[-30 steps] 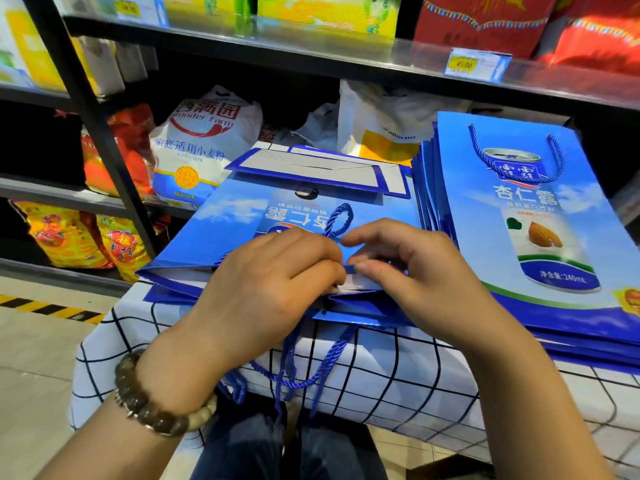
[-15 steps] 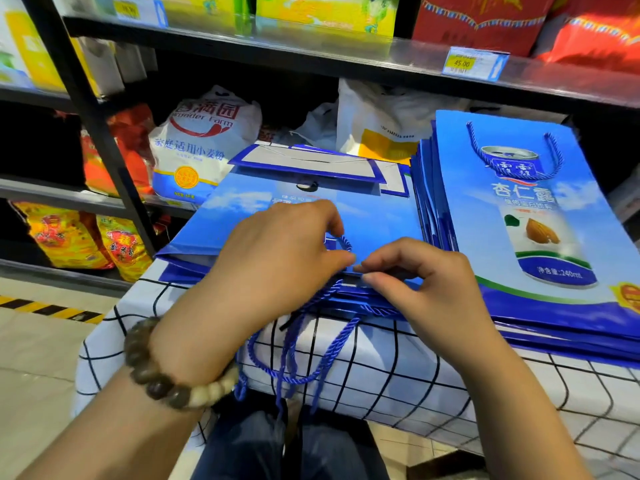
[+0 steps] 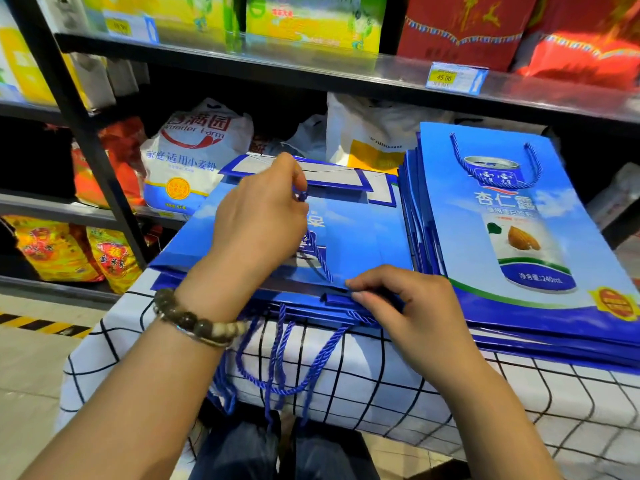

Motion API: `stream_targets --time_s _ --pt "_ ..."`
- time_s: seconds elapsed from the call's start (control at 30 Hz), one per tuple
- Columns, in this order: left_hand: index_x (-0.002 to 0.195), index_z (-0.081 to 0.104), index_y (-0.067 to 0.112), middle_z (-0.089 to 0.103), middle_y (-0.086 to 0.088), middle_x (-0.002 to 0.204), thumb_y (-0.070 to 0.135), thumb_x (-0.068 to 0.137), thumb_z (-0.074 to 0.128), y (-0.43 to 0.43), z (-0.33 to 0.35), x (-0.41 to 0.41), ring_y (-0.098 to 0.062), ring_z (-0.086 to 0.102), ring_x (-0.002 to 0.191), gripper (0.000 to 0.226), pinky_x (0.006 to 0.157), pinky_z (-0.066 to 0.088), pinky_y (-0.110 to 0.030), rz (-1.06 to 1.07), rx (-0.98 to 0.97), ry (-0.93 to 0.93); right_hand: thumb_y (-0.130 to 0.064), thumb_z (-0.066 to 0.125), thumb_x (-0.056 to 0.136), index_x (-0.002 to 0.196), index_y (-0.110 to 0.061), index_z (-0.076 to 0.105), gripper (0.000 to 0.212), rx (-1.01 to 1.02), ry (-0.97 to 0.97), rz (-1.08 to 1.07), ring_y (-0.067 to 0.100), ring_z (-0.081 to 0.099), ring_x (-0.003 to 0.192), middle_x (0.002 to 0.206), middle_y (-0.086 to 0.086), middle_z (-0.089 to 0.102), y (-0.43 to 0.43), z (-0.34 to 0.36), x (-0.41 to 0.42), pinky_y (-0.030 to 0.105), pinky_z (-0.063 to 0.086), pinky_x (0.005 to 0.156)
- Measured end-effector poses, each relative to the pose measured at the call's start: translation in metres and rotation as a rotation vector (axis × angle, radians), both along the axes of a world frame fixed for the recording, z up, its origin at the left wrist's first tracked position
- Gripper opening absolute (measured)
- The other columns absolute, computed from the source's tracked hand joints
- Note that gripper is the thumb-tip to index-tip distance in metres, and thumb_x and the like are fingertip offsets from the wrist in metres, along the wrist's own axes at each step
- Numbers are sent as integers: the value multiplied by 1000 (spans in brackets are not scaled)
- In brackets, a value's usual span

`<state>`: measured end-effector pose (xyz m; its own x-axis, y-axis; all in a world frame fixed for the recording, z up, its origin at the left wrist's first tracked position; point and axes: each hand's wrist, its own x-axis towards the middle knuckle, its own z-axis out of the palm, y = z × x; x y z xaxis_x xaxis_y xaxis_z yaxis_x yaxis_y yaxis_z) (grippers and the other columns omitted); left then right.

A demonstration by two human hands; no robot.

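Shop shelves (image 3: 311, 64) back a checked cloth (image 3: 381, 375) where a flat blue paper bag (image 3: 363, 237) lies. Over the bag's far half the left hand (image 3: 259, 220) pinches what looks like its rope handle (image 3: 320, 254); at the bag's near edge the right hand (image 3: 412, 306), fingers curled, pinches the rim.

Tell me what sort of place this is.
Probably a grocery shop: metal shelving with a price tag, and a flour sack and yellow food bags stocked on it.
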<state>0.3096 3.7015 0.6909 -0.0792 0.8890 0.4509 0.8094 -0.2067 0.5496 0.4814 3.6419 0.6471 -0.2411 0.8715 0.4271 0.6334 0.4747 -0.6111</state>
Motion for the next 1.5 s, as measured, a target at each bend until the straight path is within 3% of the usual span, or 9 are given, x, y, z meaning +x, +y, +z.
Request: stream_targets --time_s 0.27,0.47,0.67,0.83,0.93,1.07,1.23,1.37,1.5 --pt "87 57 33 57 16 69 31 86 55 -18 -2 -20 -23 59 83 3 76 48 -39 -107 -51 74 -45 45 80 114 -29 61 41 162 -434 52 12 62 108 117 -11 65 -2 -5 -12 27 50 86" --pt "64 60 20 64 -3 64 60 70 42 -22 7 -91 -30 61 70 44 69 49 -39 220 -177 1 -40 46 87 112 -31 59 29 232 -199 48 1 57 107 107 -14 68 -2 -7 -2 20 45 85" --pt "94 62 18 62 6 66 13 85 62 -17 17 -85 -4 57 55 10 48 40 -4 -88 -349 -543 -43 48 89 115 -31 55 30 272 -114 137 -3 58 106 104 -23 63 -2 -3 4 18 46 92" --pt "114 54 23 70 13 63 -15 84 47 -19 10 -91 3 65 59 49 49 48 -9 -321 -330 -765 -43 64 72 90 -37 69 20 -183 243 124 -8 59 97 103 -23 67 5 18 3 12 43 85" --pt "105 58 29 73 13 73 -4 73 59 -19 12 -95 -1 68 65 46 52 52 -14 -340 -187 -920 -26 66 82 115 -28 57 35 -222 246 -176 0 55 95 113 -12 61 32 26 7 15 41 85" --pt "98 62 30 72 16 79 -8 80 52 -24 19 -91 1 68 70 43 54 53 -14 -371 -22 -1011 -8 58 88 105 -15 60 19 -431 462 -152 -3 61 61 76 -8 61 51 43 4 9 43 54" --pt "99 61 32 63 12 107 -5 72 65 -10 38 -54 -15 58 108 46 89 51 -30 -365 70 -891 5 50 87 106 -10 62 27 -281 584 -117 14 68 76 92 2 71 62 76 32 27 57 66" --pt "115 59 19 60 5 107 0 71 71 20 55 7 -3 55 77 50 75 47 -25 -376 33 -581 5 50 84 100 -22 61 33 -57 361 -340 6 65 68 92 2 69 63 104 90 24 54 67" --pt "124 55 21 62 -2 116 26 71 70 48 48 77 -21 61 92 55 86 49 -33 -429 -37 -252 -8 60 84 105 -15 63 22 -36 293 -508 5 64 68 93 0 69 58 106 160 20 52 60"
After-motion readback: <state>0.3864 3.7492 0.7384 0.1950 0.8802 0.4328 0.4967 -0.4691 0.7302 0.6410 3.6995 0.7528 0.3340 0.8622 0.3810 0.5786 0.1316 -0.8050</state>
